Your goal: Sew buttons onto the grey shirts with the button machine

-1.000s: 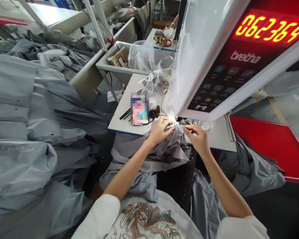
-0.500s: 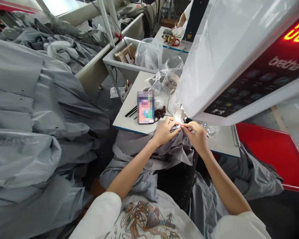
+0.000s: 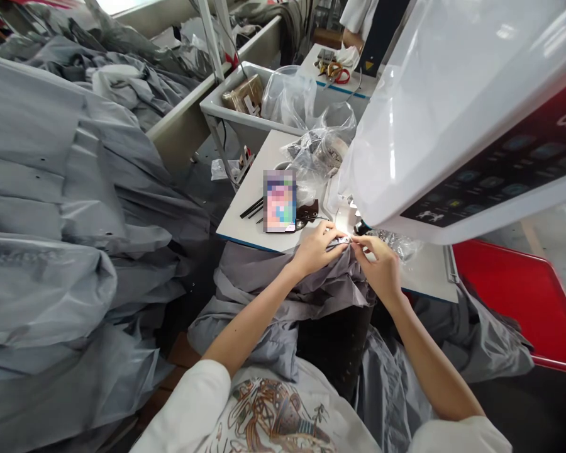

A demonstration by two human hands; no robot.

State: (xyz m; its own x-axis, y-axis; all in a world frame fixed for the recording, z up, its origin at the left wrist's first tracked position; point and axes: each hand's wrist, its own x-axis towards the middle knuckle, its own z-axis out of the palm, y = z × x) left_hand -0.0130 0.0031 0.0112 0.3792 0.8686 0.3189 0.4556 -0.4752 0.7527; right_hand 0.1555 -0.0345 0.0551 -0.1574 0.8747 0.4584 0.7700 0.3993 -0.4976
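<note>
Left hand (image 3: 318, 250) and right hand (image 3: 378, 267) both clenched on the bunched grey fabric (image 3: 332, 283), which runs down-frame toward the lap, just under the sewing machine (image 3: 453, 157).

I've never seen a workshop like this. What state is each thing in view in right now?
Left hand: gripping the grey cloth
Right hand: pinching the grey cloth
Grey cloth: bunched at the table edge
Sewing machine: small light lit near the hands
Plastic bag: crumpled on the table
Grey garments: heaped in a large pile
</note>
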